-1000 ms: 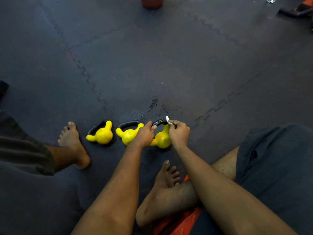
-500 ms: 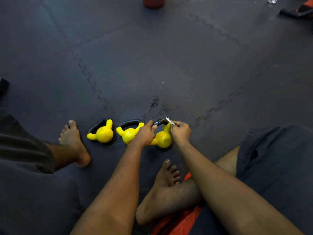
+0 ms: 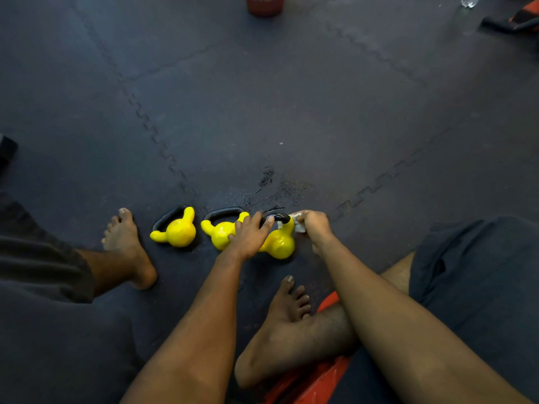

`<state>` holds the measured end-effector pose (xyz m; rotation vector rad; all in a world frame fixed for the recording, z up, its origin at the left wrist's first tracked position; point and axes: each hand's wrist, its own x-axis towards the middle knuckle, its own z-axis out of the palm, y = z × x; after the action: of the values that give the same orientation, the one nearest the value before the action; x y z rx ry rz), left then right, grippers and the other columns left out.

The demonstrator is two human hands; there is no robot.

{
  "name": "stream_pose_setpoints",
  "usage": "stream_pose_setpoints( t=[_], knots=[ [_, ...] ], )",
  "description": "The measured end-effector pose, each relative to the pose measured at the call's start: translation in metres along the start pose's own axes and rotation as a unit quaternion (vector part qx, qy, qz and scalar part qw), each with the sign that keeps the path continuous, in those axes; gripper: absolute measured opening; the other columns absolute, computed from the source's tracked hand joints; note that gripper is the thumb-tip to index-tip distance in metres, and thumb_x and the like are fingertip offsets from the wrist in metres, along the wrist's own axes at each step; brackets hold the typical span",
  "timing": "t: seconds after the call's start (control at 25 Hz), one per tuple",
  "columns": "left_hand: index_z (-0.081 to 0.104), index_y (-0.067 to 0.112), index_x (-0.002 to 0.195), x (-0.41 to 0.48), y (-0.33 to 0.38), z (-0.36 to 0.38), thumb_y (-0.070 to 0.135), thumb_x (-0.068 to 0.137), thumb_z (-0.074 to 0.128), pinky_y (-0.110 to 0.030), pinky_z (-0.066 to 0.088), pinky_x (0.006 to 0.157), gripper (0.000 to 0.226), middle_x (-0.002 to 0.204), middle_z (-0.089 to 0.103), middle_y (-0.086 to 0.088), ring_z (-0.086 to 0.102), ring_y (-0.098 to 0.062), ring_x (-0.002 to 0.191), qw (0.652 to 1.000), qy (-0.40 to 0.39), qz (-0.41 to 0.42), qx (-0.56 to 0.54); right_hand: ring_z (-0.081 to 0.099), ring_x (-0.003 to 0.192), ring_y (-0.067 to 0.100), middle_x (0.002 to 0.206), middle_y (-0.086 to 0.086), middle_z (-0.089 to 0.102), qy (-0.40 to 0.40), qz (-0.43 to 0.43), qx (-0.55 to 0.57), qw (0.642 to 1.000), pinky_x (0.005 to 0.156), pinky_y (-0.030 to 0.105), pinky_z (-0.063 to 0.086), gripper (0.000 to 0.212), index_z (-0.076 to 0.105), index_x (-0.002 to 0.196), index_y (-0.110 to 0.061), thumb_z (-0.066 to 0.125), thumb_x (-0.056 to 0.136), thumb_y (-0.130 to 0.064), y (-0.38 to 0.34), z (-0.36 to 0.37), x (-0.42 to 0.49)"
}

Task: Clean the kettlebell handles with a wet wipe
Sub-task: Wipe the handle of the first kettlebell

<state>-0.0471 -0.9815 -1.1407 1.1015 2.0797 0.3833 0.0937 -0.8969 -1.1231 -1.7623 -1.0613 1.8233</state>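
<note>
Rubber mat: dark, grainy, puzzle-edged seams. On it lies the rightmost kettlebell in a row of three glossy yellow ones. Left hand curls over its black loop handle; right hand pinches a crumpled white wet wipe against the handle's right end (wipe mostly hidden).
</note>
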Motion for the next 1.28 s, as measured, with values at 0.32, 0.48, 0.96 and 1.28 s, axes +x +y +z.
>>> stream_pose_setpoints(
  t=[0.32,0.48,0.96,1.28],
  knots=[
    [0.05,0.02,0.112,0.005,0.004,0.005,0.053,0.095,0.043,-0.045,0.035,0.103,0.038,0.113,0.043,-0.01,0.039,-0.031,0.117,0.997,-0.015,0.073,-0.011,0.058,0.067,0.025,0.07,0.011,0.066,-0.042,-0.018,-0.153,0.987,0.061,0.032,0.048,0.02,0.072,0.054,-0.016,0.052,0.053,-0.016,-0.006,-0.001,0.002],
    [0.053,0.022,0.111,0.008,0.018,0.006,0.049,0.093,0.052,-0.043,0.037,0.101,0.033,0.112,0.043,-0.005,0.041,-0.025,0.112,0.991,-0.039,0.13,0.021,0.054,0.075,0.029,0.078,0.014,0.059,-0.04,0.023,-0.209,0.977,0.064,0.036,0.046,0.015,0.068,0.068,-0.011,0.053,0.07,-0.011,-0.008,-0.012,-0.006],
    [0.058,0.022,0.103,0.017,-0.004,-0.003,0.041,0.094,0.057,-0.034,0.04,0.093,0.021,0.103,0.05,-0.004,0.047,-0.018,0.1,0.98,-0.062,0.184,-0.029,0.047,0.054,0.017,0.059,0.006,0.055,-0.09,0.006,-0.2,0.976,0.046,0.022,0.038,0.024,0.069,0.074,-0.01,0.05,0.077,0.005,-0.007,-0.023,-0.016],
    [0.059,0.03,0.098,0.019,-0.005,-0.005,0.063,0.081,0.05,-0.026,0.038,0.087,0.038,0.101,0.054,-0.001,0.047,-0.013,0.099,0.972,-0.07,0.224,-0.018,0.045,0.053,0.023,0.059,0.011,0.054,-0.053,0.038,-0.103,0.993,0.049,0.026,0.039,0.024,0.063,0.057,-0.008,0.049,0.072,0.005,-0.002,-0.016,-0.014]
  ],
)
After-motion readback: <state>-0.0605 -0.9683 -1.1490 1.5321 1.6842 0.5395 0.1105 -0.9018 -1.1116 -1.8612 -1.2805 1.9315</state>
